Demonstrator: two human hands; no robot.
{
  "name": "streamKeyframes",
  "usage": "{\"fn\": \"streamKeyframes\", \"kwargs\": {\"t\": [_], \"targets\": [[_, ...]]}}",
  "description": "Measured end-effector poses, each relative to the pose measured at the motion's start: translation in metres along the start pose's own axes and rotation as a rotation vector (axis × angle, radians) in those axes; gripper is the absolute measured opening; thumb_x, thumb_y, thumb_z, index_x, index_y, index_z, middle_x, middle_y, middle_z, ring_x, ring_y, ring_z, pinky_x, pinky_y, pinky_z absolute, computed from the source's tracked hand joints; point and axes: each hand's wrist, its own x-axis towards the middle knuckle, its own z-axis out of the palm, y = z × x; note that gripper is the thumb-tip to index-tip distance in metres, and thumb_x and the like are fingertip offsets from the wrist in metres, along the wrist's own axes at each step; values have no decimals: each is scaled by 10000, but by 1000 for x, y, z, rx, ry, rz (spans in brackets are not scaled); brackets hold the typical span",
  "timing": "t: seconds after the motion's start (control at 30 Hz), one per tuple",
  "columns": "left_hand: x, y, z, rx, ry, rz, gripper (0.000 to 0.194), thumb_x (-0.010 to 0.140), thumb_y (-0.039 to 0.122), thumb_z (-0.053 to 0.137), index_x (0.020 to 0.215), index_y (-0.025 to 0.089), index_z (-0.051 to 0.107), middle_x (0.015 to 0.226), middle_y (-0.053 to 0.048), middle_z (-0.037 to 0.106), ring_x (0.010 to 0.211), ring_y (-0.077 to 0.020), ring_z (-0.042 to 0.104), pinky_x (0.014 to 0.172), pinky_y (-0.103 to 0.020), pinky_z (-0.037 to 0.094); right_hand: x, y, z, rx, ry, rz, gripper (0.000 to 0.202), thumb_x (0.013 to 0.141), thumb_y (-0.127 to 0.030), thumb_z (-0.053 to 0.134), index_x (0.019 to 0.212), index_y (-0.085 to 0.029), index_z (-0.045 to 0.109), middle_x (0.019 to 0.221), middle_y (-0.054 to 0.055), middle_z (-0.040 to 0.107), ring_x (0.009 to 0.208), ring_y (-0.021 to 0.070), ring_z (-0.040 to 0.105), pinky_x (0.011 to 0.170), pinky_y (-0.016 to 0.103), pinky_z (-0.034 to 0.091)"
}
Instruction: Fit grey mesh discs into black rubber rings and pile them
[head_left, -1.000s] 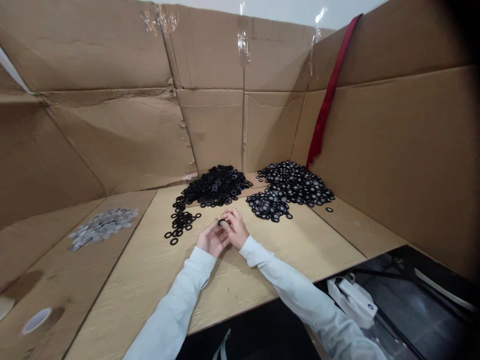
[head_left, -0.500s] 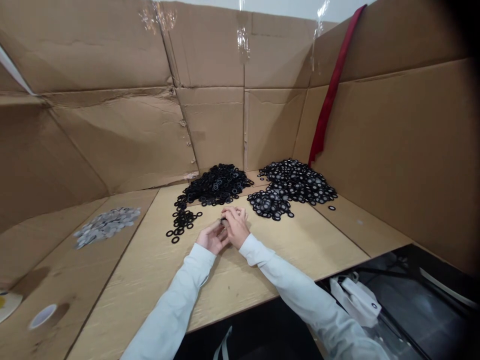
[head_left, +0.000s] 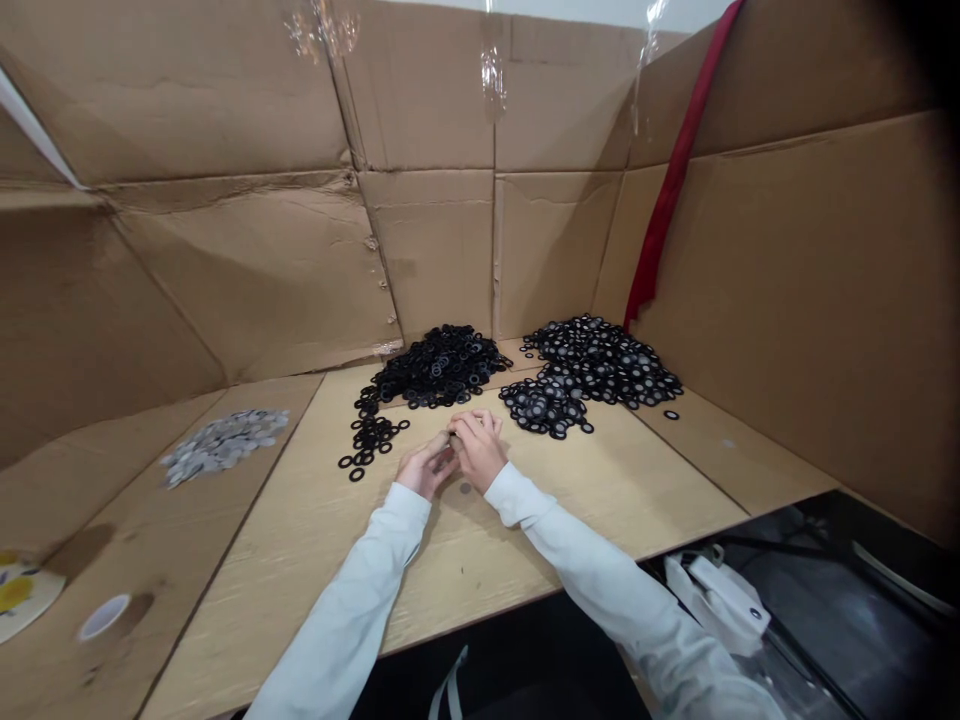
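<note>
My left hand [head_left: 424,468] and my right hand [head_left: 481,450] meet over the middle of the board, fingers closed together on a small black ring [head_left: 452,436]. Most of that ring is hidden by the fingers. Just below the hands, a single grey disc [head_left: 465,488] lies on the wood. Beyond them rises a heap of black rings [head_left: 442,365], with loose rings [head_left: 373,435] trailing off to the left of my left hand. To the right of my right hand are black rings with pale discs in their centres [head_left: 544,405].
A larger pile of filled rings [head_left: 607,360] sits at the back right. Grey discs [head_left: 225,443] are spread on the left, above a white cup-like round thing [head_left: 103,618]. Cardboard walls [head_left: 427,260] enclose the board [head_left: 600,500]; a red strip [head_left: 675,175] hangs at right.
The grey disc below the hands now shows on the board; it was not visible before. Both hands stay together with slightly shifted fingers. The view has shifted slightly.
</note>
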Motion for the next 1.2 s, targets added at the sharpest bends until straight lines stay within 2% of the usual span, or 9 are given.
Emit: {"fn": "streamKeyframes", "kwargs": {"t": [0.13,0.2,0.3,0.43,0.57,0.73,0.9,1.1,1.2], "targets": [[-4,5,4,173,12,255,288,472,218,692,745,141,638,774,-68,640,739,-174,580,676,-287,454,1,0,-1,223,58,136,143,722,-172,433,798,-174,554,858,41,555,838,179,406,734,322,294],[-7,9,6,296,46,367,279,444,208,704,707,133,649,756,-71,645,739,-187,584,681,-295,456,2,1,0,370,60,201,123,710,-212,465,753,-174,573,786,34,565,765,159,439,697,298,329],[-8,13,5,366,65,410,225,441,219,702,634,117,650,691,-64,645,677,-180,588,675,-313,465,5,5,4,658,27,329,138,666,-274,529,719,-163,592,709,23,578,632,121,463,605,257,365],[-1,11,0,291,24,377,257,451,250,701,658,109,641,683,-48,639,633,-152,583,684,-323,470,9,12,6,1037,-77,469,197,548,-291,622,679,-144,606,673,15,594,604,108,492,589,248,379],[3,7,-3,248,-10,319,275,427,250,713,641,105,618,651,-30,622,613,-136,575,678,-320,471,11,16,1,1169,-147,561,216,454,-258,663,626,-140,607,630,-2,587,579,97,485,522,221,345],[4,3,-5,294,-36,290,282,429,260,713,635,103,598,627,-22,601,571,-119,559,648,-300,467,10,17,1,1174,-193,590,200,489,-271,651,632,-140,600,582,-28,538,513,63,418,468,199,290],[6,0,-6,241,-101,256,297,436,273,711,675,129,609,695,-18,601,600,-112,548,607,-268,453,8,21,3,1313,-274,580,197,540,-304,642,628,-134,592,560,-35,497,475,41,359,451,195,242],[3,2,-7,147,-294,87,280,485,240,698,730,122,630,730,-48,619,673,-148,569,712,-316,416,7,24,-4,1629,-537,667,224,504,-235,685,657,-99,594,528,-22,486,480,48,379,466,204,251],[2,3,-9,130,-331,52,272,521,247,680,756,121,631,736,-55,621,676,-156,575,733,-333,404,7,24,-7,1714,-585,668,220,503,-209,687,665,-96,589,557,-9,505,504,57,401,484,212,271]]}}
